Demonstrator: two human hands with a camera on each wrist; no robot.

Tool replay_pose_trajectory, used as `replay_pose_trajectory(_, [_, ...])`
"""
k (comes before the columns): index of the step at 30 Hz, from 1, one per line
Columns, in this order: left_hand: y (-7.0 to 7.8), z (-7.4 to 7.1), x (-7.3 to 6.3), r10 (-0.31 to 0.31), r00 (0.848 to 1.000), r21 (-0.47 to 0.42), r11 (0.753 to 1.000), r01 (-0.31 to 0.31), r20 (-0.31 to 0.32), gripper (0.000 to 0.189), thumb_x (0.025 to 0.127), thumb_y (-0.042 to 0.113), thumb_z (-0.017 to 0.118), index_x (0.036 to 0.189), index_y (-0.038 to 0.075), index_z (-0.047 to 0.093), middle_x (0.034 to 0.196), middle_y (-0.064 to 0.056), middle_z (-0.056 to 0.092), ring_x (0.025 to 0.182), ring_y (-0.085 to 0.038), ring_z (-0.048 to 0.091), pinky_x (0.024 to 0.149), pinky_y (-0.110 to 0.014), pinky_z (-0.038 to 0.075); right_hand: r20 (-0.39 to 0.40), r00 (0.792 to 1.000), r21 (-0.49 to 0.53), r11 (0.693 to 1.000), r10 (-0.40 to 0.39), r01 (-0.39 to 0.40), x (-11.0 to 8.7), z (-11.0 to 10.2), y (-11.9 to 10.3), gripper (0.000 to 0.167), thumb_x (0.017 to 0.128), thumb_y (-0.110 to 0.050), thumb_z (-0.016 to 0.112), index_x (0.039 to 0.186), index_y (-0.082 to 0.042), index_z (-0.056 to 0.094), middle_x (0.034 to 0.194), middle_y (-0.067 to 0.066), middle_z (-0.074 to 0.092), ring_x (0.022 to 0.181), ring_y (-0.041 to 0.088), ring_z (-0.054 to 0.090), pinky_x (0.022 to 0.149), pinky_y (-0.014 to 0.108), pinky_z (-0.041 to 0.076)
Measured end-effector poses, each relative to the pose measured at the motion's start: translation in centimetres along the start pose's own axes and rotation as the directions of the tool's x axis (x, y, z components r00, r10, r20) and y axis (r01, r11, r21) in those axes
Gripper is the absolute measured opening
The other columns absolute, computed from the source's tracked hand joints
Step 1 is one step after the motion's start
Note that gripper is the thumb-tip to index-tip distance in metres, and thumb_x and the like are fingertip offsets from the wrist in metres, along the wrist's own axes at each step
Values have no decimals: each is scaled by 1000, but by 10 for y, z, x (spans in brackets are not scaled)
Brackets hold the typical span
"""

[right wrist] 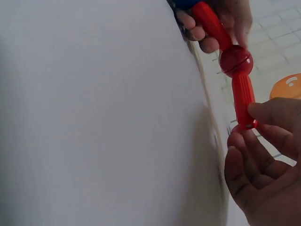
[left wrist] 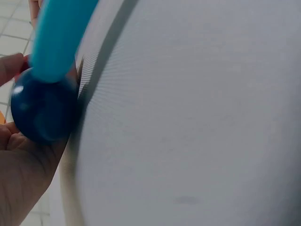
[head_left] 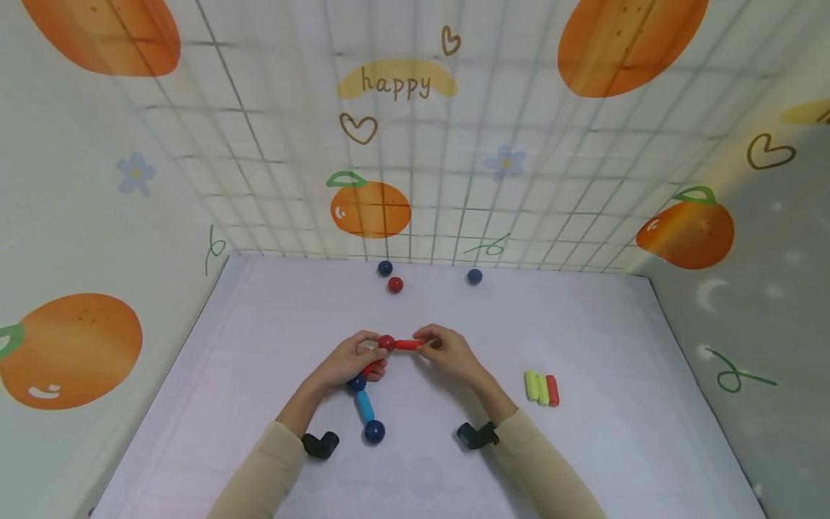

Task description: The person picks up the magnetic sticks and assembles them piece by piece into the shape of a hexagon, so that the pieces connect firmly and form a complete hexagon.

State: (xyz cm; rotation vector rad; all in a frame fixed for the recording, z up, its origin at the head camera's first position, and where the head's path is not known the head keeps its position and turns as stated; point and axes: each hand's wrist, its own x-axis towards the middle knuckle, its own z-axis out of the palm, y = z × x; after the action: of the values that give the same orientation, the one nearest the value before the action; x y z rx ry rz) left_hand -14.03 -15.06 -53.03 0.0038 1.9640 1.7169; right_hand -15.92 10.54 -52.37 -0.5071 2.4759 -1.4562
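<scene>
My left hand (head_left: 346,362) grips a joined chain of rods and balls. From its fingers a red ball (head_left: 387,343) sticks out, with one red rod (right wrist: 243,96) on its far side and another red rod (right wrist: 212,27) leading back into the left hand. That second rod meets a dark blue ball (left wrist: 44,108) by the palm. A light blue rod (head_left: 365,407) runs on from there toward the near side, ending in another dark blue ball (head_left: 375,432). My right hand (head_left: 454,353) pinches the free end of the first red rod between thumb and fingers.
Toward the table's back edge sit a red ball (head_left: 395,285) and two dark blue balls, one left (head_left: 385,268) and one right (head_left: 475,276). Yellow-green rods (head_left: 532,386) lie beside a red rod (head_left: 552,390) at right. Printed cloth walls (head_left: 428,144) enclose the white table (head_left: 259,310).
</scene>
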Motion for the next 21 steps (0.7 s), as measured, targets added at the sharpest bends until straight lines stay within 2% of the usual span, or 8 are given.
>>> replay_pose_trajectory(5, [3, -1, 0, 14, 1000, 18, 1000, -14, 23, 59, 92, 39, 73, 138, 10, 49, 96, -18, 70, 83, -30, 72, 75, -39, 58, 11, 1000, 21, 1000, -7, 7, 2, 5, -1, 24, 94, -15, 70, 118, -12, 70, 107, -2, 68, 90, 19, 61, 75, 31, 54])
replay_pose_trajectory(8, [4, 0, 2, 20, 999, 48, 999, -22, 31, 56, 92, 40, 72, 137, 12, 53, 95, -17, 69, 81, -30, 72, 74, -39, 59, 24, 1000, 22, 1000, -17, 17, 4, 8, -2, 25, 94, -16, 69, 119, -11, 69, 107, -2, 67, 90, 19, 61, 76, 31, 54])
replay_pose_trajectory(12, [4, 0, 5, 33, 999, 133, 991, -35, 17, 47, 92, 41, 72, 127, 13, 61, 90, -14, 67, 77, -27, 69, 74, -36, 59, 35, 999, 29, 999, -20, 19, 4, 9, -3, 27, 94, -16, 69, 120, -9, 69, 106, -2, 67, 89, 19, 61, 75, 32, 54])
replay_pose_trajectory(16, [6, 0, 7, 63, 998, 227, 972, -62, 2, 41, 93, 42, 71, 122, 13, 65, 86, -12, 66, 71, -26, 67, 69, -34, 57, 43, 998, 37, 999, -39, 37, 4, 9, -2, 27, 94, -15, 69, 120, -7, 69, 105, -2, 67, 87, 19, 62, 73, 31, 54])
replay_pose_trajectory(21, [8, 1, 9, 68, 998, 263, 962, -67, 7, 34, 95, 36, 70, 120, 13, 66, 86, -12, 65, 70, -25, 67, 67, -34, 56, 51, 997, 49, 997, -64, 62, 4, 9, -1, 26, 94, -13, 68, 120, -6, 68, 105, 0, 68, 86, 18, 63, 73, 31, 54])
